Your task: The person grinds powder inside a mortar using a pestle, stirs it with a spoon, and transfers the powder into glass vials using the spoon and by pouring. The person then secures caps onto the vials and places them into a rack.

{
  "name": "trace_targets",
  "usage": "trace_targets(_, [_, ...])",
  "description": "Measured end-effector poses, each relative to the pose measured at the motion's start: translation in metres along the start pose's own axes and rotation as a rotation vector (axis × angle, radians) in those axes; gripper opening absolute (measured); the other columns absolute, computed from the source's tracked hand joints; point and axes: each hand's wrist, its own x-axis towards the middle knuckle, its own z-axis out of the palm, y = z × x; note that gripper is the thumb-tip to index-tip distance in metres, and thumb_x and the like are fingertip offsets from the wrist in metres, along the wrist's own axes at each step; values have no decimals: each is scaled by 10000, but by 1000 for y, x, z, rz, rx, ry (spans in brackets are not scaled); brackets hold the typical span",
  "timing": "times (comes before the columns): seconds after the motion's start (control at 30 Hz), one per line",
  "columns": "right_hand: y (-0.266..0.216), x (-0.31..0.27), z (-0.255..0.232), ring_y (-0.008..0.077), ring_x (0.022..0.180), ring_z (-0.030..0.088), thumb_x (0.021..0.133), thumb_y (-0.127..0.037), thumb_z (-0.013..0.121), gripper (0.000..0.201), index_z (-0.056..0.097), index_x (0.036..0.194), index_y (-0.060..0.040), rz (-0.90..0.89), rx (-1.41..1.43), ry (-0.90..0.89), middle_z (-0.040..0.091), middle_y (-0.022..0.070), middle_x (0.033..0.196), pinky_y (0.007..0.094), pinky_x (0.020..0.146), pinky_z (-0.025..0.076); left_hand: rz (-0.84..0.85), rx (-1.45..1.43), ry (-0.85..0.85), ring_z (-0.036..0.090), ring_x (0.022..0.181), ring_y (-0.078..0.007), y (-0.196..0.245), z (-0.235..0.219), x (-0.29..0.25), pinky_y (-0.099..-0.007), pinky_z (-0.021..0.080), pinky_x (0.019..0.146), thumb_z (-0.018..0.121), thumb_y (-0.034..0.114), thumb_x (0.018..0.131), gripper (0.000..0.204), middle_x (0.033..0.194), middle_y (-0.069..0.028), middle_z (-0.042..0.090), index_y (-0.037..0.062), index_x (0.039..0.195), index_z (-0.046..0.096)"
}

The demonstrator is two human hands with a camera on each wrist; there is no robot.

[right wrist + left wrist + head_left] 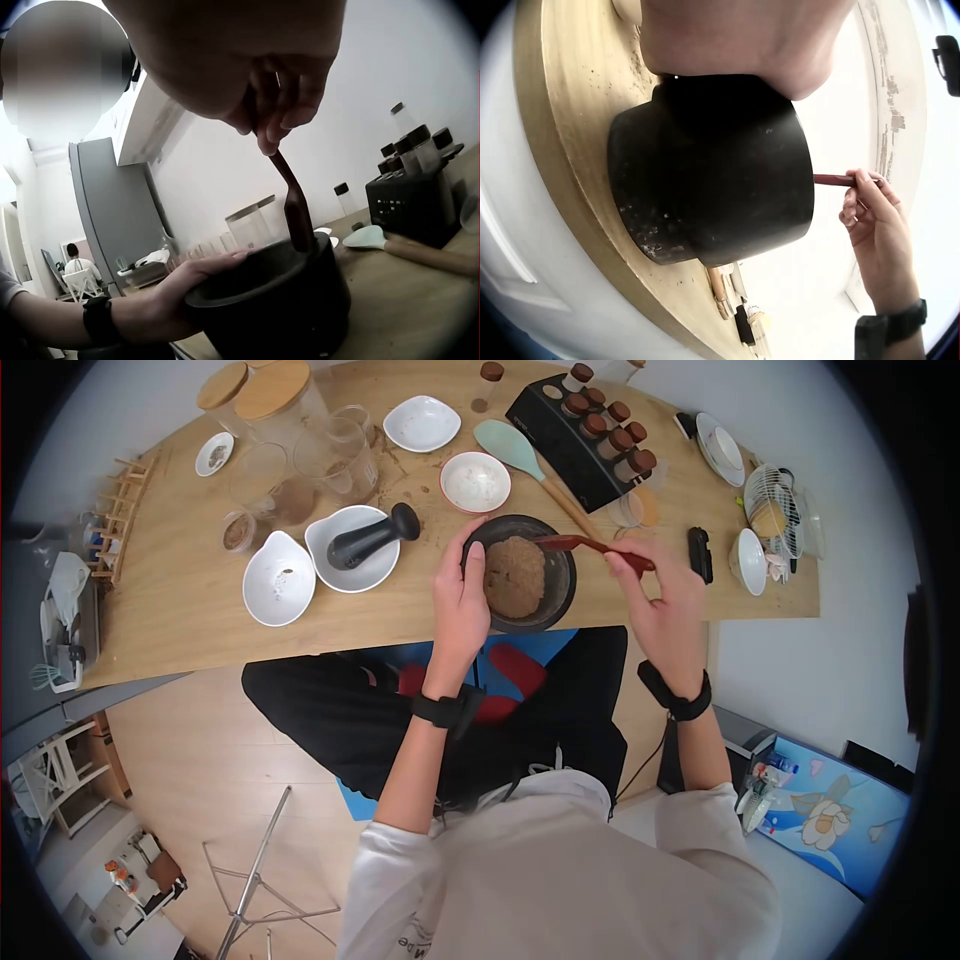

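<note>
A black stone mortar (567,575) stands near the table's front edge with brown powder (516,572) inside. My left hand (462,600) grips its left side, thumb along the rim and fingers against the outer wall. In the right wrist view the left hand (176,294) shows at the side of the mortar (277,315). My right hand (660,595) pinches the handle of a dark red wooden spoon (590,543), held over the mortar's right rim. The spoon's head (298,221) points down at the inner wall in the right wrist view.
Left of the mortar, a black pestle (360,545) rests in a white spouted bowl (335,578), beside another spouted bowl (278,600). Behind stand a red-rimmed bowl (475,508), a mint spatula (508,445) and a black rack (560,445) of corked vials. Clear jars (335,460) stand back left.
</note>
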Motion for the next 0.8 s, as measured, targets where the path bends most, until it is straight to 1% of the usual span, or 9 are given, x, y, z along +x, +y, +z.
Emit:
trace_targets(0.2, [4, -5, 17, 203, 757, 663, 964, -24, 761, 149, 741, 1107, 13, 59, 98, -136, 721, 119, 920, 309, 704, 525, -8, -9, -40, 678, 1210, -267, -3, -4, -1, -375, 491, 1079, 471, 154, 1147, 356, 1297, -190, 719, -35, 1410, 617])
trace_targets(0.3, [5, -6, 15, 209, 791, 676, 964, -14, 753, 148, 738, 1107, 21, 127, 63, -19, 726, 127, 944, 307, 742, 533, 43, 49, -38, 669, 1236, -284, -4, -5, -1, -381, 481, 1093, 467, 148, 1146, 362, 1330, -197, 706, -46, 1414, 613])
trace_targets(0.4, [4, -4, 14, 209, 832, 694, 976, -13, 740, 145, 738, 1117, 22, 152, 121, -91, 734, 126, 969, 303, 772, 542, 23, 42, -78, 658, 1256, -288, -3, -8, 4, -381, 468, 1109, 467, 145, 1145, 370, 1350, -200, 697, -54, 1425, 604])
trace_targets(0.47, [1, -7, 11, 217, 853, 707, 987, -22, 729, 147, 740, 1129, 15, 178, 178, -217, 742, 121, 996, 303, 787, 550, 79, 105, -113, 658, 1249, -278, -3, -11, 5, -370, 464, 1111, 465, 143, 1145, 380, 1354, -198, 699, -50, 1446, 592])
trace_targets(0.5, [3, -8, 12, 217, 853, 707, 987, -22, 729, 147, 740, 1129, 15, 176, 184, -214, 742, 121, 996, 303, 787, 550, 82, 112, -113, 658, 1249, -278, -1, -12, 4, -370, 464, 1111, 465, 143, 1145, 380, 1354, -198, 699, -50, 1446, 592])
trace_targets(0.57, [7, -11, 17, 231, 871, 718, 997, -30, 719, 150, 738, 1141, 6, 194, 228, -27, 744, 125, 1010, 311, 808, 558, 61, 91, -109, 655, 1240, -261, 3, -11, 4, -360, 465, 1104, 468, 149, 1147, 374, 1345, -185, 702, -54, 1434, 596])
trace_targets(0.6, [7, -11, 18, 231, 871, 718, 997, -30, 719, 150, 738, 1141, 6, 192, 233, -16, 744, 125, 1010, 311, 808, 558, 68, 97, -116, 655, 1240, -261, 6, -9, 4, -360, 465, 1104, 468, 149, 1147, 374, 1345, -185, 702, -54, 1434, 596])
trace_targets(0.67, [4, -11, 22, 244, 895, 724, 1005, -27, 705, 154, 729, 1152, 11, 251, 332, -179, 743, 139, 1040, 317, 828, 563, -70, 15, -64, 655, 1205, -244, 13, -5, 3, -356, 474, 1080, 475, 155, 1147, 335, 1293, -164, 713, -39, 1374, 627])
trace_targets(0.8, [-1, -11, 16, 251, 900, 722, 1015, -34, 695, 169, 716, 1175, 15, 206, 307, -221, 738, 141, 1058, 324, 825, 562, -84, 71, -126, 666, 1106, -213, 19, -11, 24, -343, 497, 1011, 479, 157, 1147, 285, 1175, -134, 727, -15, 1291, 656])
